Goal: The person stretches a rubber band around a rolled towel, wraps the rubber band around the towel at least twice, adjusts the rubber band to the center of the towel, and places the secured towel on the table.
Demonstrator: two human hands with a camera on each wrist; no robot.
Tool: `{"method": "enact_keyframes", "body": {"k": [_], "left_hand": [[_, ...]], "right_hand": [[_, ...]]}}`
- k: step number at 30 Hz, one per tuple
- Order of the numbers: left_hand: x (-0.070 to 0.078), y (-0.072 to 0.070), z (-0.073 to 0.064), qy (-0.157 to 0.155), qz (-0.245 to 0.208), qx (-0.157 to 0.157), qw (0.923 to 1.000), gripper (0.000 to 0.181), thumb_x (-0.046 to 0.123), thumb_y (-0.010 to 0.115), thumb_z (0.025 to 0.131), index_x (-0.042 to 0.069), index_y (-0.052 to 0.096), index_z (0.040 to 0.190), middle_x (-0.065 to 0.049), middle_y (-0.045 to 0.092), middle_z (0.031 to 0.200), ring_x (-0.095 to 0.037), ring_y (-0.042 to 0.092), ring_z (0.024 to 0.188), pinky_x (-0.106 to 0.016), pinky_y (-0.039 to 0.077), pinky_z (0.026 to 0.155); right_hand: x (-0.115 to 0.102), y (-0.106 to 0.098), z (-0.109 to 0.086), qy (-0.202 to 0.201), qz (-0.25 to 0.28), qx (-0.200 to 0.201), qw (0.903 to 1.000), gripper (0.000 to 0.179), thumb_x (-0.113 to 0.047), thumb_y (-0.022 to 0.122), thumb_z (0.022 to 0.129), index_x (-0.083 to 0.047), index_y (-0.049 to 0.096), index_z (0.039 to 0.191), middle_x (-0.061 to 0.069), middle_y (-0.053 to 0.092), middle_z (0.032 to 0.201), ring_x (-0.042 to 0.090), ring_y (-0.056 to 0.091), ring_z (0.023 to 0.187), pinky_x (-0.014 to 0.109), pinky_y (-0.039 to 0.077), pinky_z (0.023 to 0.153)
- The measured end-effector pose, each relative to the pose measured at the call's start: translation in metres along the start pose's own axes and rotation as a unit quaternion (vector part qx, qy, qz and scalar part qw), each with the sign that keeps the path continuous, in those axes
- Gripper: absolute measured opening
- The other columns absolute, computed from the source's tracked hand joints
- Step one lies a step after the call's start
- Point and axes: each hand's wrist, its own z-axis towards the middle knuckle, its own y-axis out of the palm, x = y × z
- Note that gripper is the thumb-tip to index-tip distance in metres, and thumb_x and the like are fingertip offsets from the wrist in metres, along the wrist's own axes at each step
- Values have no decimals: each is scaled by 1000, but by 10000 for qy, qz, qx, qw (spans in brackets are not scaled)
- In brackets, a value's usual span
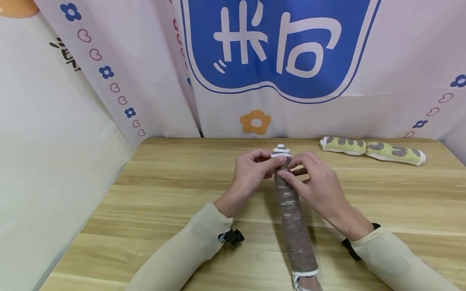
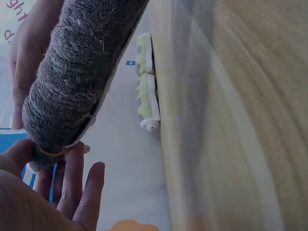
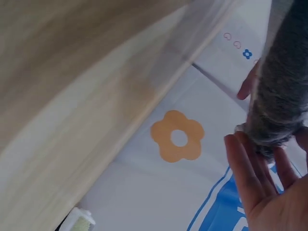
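Observation:
A long brown rolled towel (image 1: 296,230) with white edging lies lengthwise on the table, its near end running out of the head view at the bottom. Close to its far end my left hand (image 1: 251,171) pinches the roll, thumb on top. From the other side my right hand (image 1: 322,186) grips the same narrowed part between thumb and fingers. The left wrist view shows a thin yellowish band (image 2: 50,153) around the roll there, with a short stub beyond it. Some fingertips are hidden behind the towel.
A yellow-green and grey rolled towel (image 1: 391,151), drawn in at its middle, lies at the back right of the wooden table (image 1: 164,190). Behind the table's far edge hangs a white printed cloth (image 1: 218,115). Dark wrist cameras (image 1: 233,237) sit at both sleeves.

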Motion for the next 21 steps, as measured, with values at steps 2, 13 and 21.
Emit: {"method": "enact_keyframes", "body": {"k": [2, 13, 21], "left_hand": [[0, 2, -1, 40, -118, 43, 9999, 17, 17, 91, 87, 7, 78, 90, -7, 76, 90, -15, 70, 72, -33, 63, 72], [1, 3, -4, 143, -471, 141, 9987, 18, 16, 85, 92, 3, 73, 87, -12, 76, 89, -18, 73, 67, -36, 64, 69], [-3, 3, -3, 166, -546, 244, 9981, 17, 13, 85, 91, 4, 72, 85, -11, 76, 85, -16, 71, 64, -34, 63, 65]], "right_hand": [[-2, 0, 0, -9, -49, 19, 10000, 31, -5, 88, 88, -4, 66, 109, 6, 64, 107, 21, 74, 88, 18, 59, 64], [1, 1, 1, -968, -350, 257, 9944, 38, 0, 91, 82, -3, 74, 117, 11, 68, 113, 22, 74, 89, 26, 61, 62], [1, 2, 1, -1039, -383, 221, 9936, 30, 0, 91, 82, -5, 77, 107, 9, 69, 112, 21, 75, 87, 24, 60, 61]]}}
